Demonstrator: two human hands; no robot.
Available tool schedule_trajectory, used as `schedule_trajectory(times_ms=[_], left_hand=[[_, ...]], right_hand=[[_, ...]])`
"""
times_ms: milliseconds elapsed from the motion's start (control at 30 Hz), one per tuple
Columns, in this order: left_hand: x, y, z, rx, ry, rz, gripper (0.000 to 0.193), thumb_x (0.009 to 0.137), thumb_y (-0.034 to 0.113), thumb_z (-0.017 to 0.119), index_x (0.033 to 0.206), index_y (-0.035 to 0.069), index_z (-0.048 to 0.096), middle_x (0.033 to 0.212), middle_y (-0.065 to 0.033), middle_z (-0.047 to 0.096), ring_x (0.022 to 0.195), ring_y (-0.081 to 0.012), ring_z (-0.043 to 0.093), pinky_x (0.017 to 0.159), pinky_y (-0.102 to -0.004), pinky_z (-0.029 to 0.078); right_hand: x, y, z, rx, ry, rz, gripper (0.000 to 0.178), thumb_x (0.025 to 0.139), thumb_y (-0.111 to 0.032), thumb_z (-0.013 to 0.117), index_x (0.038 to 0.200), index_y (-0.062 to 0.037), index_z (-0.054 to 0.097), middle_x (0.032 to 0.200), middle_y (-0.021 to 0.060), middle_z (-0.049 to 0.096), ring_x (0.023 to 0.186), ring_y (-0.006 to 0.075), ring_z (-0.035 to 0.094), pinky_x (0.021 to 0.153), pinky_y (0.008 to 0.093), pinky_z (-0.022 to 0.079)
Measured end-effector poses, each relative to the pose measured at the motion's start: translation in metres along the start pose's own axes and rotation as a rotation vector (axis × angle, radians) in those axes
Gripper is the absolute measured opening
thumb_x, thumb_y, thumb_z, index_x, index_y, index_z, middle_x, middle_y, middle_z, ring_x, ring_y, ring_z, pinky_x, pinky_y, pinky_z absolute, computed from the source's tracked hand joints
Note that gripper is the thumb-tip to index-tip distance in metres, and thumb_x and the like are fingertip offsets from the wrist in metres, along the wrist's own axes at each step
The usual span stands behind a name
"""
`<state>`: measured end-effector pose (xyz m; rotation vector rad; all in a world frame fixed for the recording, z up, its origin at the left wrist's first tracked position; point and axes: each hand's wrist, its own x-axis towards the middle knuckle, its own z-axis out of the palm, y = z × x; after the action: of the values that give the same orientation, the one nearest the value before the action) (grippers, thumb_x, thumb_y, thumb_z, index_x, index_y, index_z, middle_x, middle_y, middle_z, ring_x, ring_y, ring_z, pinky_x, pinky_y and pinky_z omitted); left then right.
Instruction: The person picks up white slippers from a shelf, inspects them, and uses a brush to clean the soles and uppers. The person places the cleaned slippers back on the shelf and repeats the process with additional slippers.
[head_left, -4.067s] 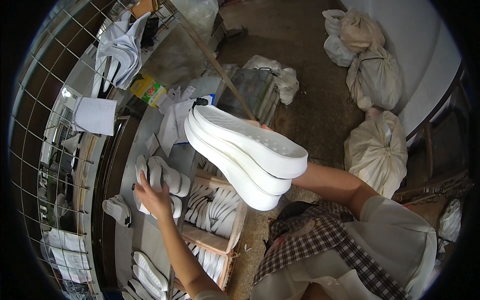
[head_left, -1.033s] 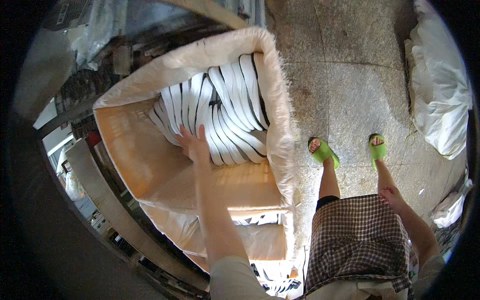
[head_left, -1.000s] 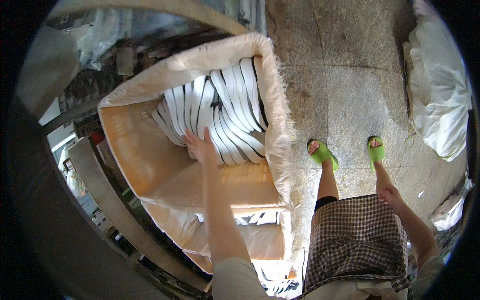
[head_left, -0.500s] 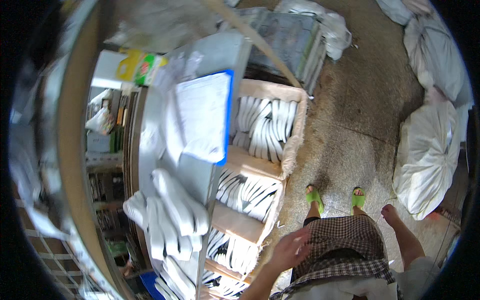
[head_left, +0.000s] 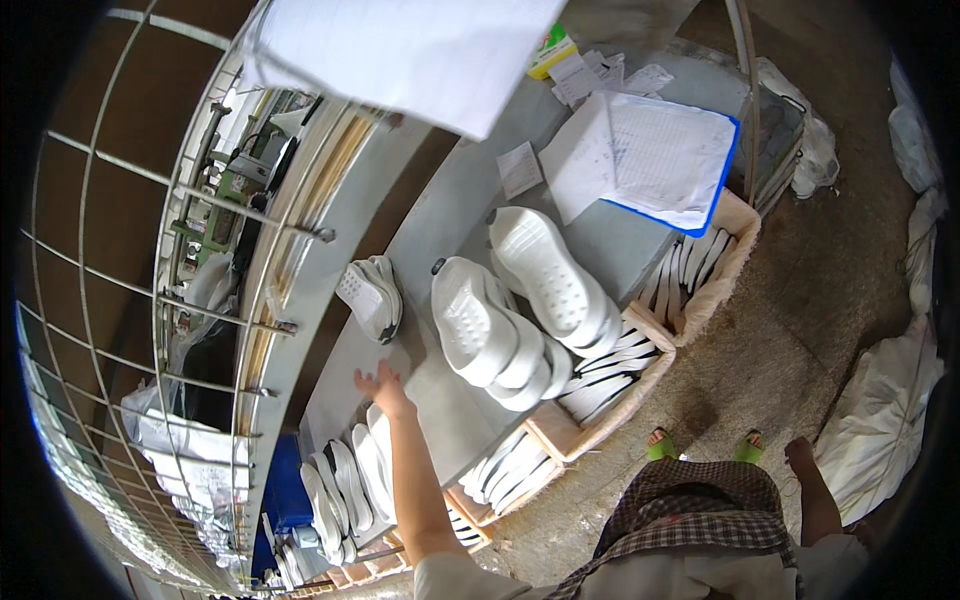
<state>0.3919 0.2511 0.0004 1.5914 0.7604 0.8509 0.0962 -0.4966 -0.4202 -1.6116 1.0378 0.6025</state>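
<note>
My left hand reaches out over the grey table with its fingers spread and nothing in them. Just beyond its fingertips lies a small stack of white shoe soles. To the right of the hand stand two taller stacks of white soles, a nearer stack and a farther stack. Below and left of the hand, more white soles stand in a row, partly covered by my forearm. My right hand hangs at my side, dim and small, its fingers hard to make out.
Along the table's right side, cloth-edged boxes hold rows of soles. A blue clipboard with papers lies on the table. A wire rack rises at the left. White sacks stand on the floor at the right.
The view has turned left, so the table and sole stacks sit nearer the middle. My left hand has moved from beside my body to over the table, fingers spread. My right arm still hangs down.
</note>
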Motion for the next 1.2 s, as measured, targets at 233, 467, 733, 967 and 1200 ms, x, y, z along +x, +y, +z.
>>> schedule_trajectory(times_ms=[233,467,733,967,1200], left_hand=[[0.148,-0.075,0.028,-0.548,-0.086,-0.389,0.057,0.086,0.032,0.064,0.128,0.002,0.041,0.105,-0.0156,0.052,0.088,-0.0273,0.056,0.072,-0.0376,0.054],[0.189,-0.068,0.021,0.51,-0.465,0.578,0.022,0.088,0.018,0.062,0.089,-0.004,0.057,0.073,-0.0086,0.057,0.064,-0.0245,0.059,0.06,-0.0325,0.058],[0.003,0.106,0.019,-0.627,-0.524,-0.556,0.018,0.09,0.008,0.056,0.095,-0.01,0.054,0.092,-0.016,0.061,0.085,-0.0265,0.063,0.081,-0.0355,0.059],[-0.236,0.182,0.016,-0.454,-0.845,-0.513,0.038,0.087,0.005,0.056,0.123,0.001,0.045,0.112,-0.0174,0.059,0.097,-0.0292,0.063,0.078,-0.0362,0.058],[-0.406,0.127,0.044,-0.562,-1.235,-0.751,0.059,0.081,0.006,0.062,0.134,0.014,0.039,0.118,-0.0087,0.057,0.096,-0.0252,0.062,0.067,-0.0349,0.056]], right_hand=[[-0.094,-0.112,0.11,-0.42,-0.162,-0.28,0.034,0.083,-0.025,0.061,0.107,-0.0023,0.06,0.096,0.0142,0.063,0.095,0.0287,0.059,0.082,0.0427,0.047],[-0.127,-0.162,0.145,-0.738,-0.312,-0.476,0.036,0.089,-0.03,0.055,0.115,-0.0046,0.059,0.115,0.0159,0.058,0.105,0.0295,0.057,0.087,0.0434,0.046],[-0.185,-0.274,0.123,-0.279,-0.263,-0.928,0.03,0.089,-0.021,0.059,0.114,-0.0051,0.056,0.107,0.0135,0.06,0.098,0.0241,0.059,0.083,0.0353,0.048],[-0.285,-0.395,0.1,0.432,-0.663,-1.392,0.054,0.088,-0.002,0.057,0.137,-0.0037,0.034,0.126,0.0124,0.051,0.113,0.0198,0.051,0.095,0.0343,0.046],[-0.321,-0.383,0.05,1.02,-0.998,-1.023,0.085,0.083,-0.024,0.064,0.144,0.0019,0.011,0.14,0.018,0.035,0.131,0.0272,0.034,0.109,0.0407,0.029]])
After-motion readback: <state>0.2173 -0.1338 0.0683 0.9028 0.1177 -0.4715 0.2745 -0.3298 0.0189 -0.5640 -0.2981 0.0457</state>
